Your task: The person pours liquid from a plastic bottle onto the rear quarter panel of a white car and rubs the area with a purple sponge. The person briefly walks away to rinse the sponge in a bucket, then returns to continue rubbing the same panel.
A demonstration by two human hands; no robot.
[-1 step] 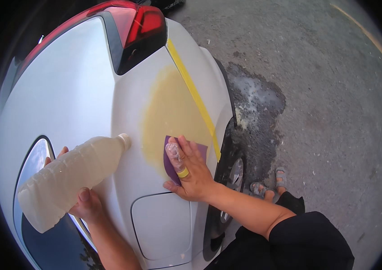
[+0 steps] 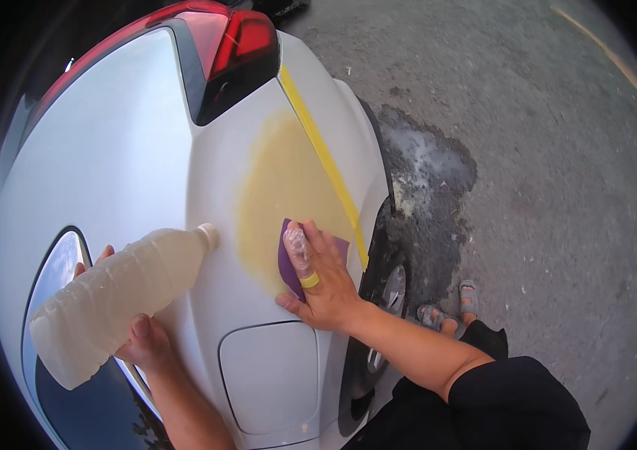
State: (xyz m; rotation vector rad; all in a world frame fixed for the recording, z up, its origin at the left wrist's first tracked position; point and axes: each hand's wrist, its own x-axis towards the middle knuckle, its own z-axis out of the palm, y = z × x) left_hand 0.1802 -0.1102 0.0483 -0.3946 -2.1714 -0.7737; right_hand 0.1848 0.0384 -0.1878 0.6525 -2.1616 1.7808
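My left hand [image 2: 147, 341] grips a cloudy plastic bottle [image 2: 119, 292], which is tilted with its neck toward the upper right, over the white car body. Under the flat fingers of my right hand [image 2: 322, 281], a sheet of purple sandpaper [image 2: 288, 266] is held against the rear panel. Clear film and a yellow band wrap one finger of that hand. The sheet lies at the lower part of a tan, smooth-looking patch [image 2: 284, 180] on the white paint. A strip of yellow tape [image 2: 322, 154] runs along the patch's right side.
A red tail light [image 2: 247, 41] sits above the patch, and a closed fuel flap [image 2: 269, 379] below my right hand. To the left is a side window [image 2: 71, 409]. The rear wheel [image 2: 393, 289] and a wet, whitish puddle [image 2: 427, 161] on the asphalt lie to the right.
My right hand and the sandpaper have shifted slightly up and to the right on the panel. The bottle and my left hand have stayed nearly still.
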